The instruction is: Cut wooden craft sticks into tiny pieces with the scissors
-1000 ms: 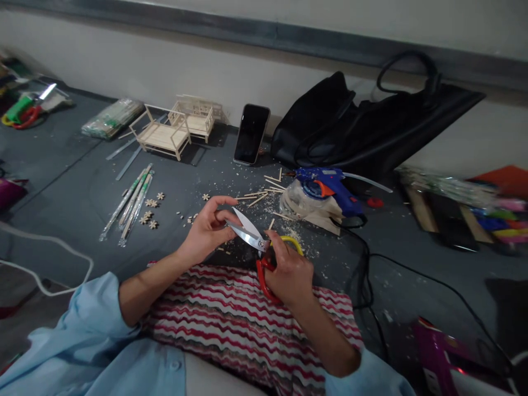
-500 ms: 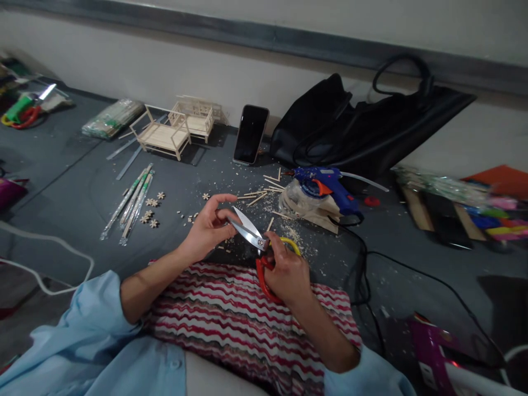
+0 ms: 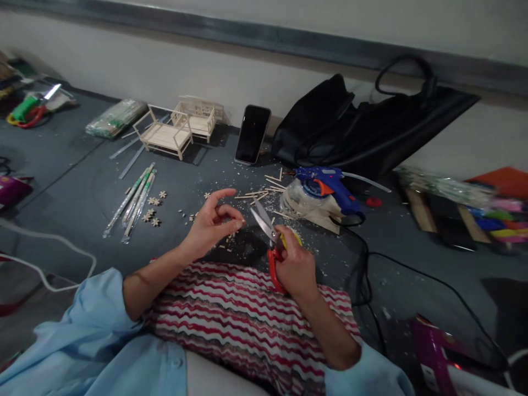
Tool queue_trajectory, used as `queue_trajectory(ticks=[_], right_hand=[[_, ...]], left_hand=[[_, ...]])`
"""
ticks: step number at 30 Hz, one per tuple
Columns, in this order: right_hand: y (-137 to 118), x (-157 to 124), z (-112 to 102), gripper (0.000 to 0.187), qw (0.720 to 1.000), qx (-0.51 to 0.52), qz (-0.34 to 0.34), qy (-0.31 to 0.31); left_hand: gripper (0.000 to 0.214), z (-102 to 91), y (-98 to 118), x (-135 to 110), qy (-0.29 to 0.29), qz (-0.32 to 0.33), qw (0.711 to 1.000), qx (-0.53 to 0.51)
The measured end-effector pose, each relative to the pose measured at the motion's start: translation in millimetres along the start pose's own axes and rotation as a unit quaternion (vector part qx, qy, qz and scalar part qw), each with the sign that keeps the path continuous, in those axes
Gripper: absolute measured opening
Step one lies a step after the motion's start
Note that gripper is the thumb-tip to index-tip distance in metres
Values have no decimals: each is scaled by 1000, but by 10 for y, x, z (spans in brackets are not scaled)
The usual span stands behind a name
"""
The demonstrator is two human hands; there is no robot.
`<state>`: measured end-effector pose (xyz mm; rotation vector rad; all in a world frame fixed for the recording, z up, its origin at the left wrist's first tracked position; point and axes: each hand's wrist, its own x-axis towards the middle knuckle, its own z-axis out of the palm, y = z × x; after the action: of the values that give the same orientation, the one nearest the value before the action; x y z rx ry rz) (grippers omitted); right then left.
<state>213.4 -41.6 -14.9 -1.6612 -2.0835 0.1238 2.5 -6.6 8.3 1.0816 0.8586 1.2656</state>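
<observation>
My left hand [image 3: 209, 226] hovers over the dark tabletop with thumb and a finger pinched on a tiny pale bit of wood [image 3: 243, 222], mostly hidden by the fingertips. In my right hand [image 3: 297, 267] is a pair of scissors [image 3: 266, 224] with one red and one yellow handle. Its blades are slightly parted and point up and left, just right of the left fingertips and apart from them. Thin wooden sticks [image 3: 258, 194] and small cut pieces [image 3: 226, 248] lie around the hands.
A blue glue gun [image 3: 325, 181] rests on a clear container [image 3: 303, 199], its black cord [image 3: 421, 264] trailing right. Behind stand a phone [image 3: 252, 135], a black bag [image 3: 342, 132] and miniature wooden furniture [image 3: 165, 137]. Wrapped stick bundles [image 3: 134, 203] and flower-shaped pieces [image 3: 154, 202] lie left.
The scissors have moved right, away from my left fingertips, and their blades have come closer together. My left hand stays nearly in place, and the bit in its pinch now shows.
</observation>
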Motion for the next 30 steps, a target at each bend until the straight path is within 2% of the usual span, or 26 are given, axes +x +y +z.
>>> queue_trajectory(ticks=[4,8,20,30], right_hand=[[-58,-33,2,44,998,-52,-36,21],[-98,-37,12,40,994,-87,-44,40],[-127,-37,-9,47,992,-111,-60,25],[-71,-74,44,42,991,-105,-63,46]], left_hand=[[61,-19,-22,13,-13,14,1000,-11],[60,-26,-28,9,-20,21,1000,-10],[61,-22,-25,-6,-11,18,1000,-5],[54,-16,1,-26,-6,20,1000,1]])
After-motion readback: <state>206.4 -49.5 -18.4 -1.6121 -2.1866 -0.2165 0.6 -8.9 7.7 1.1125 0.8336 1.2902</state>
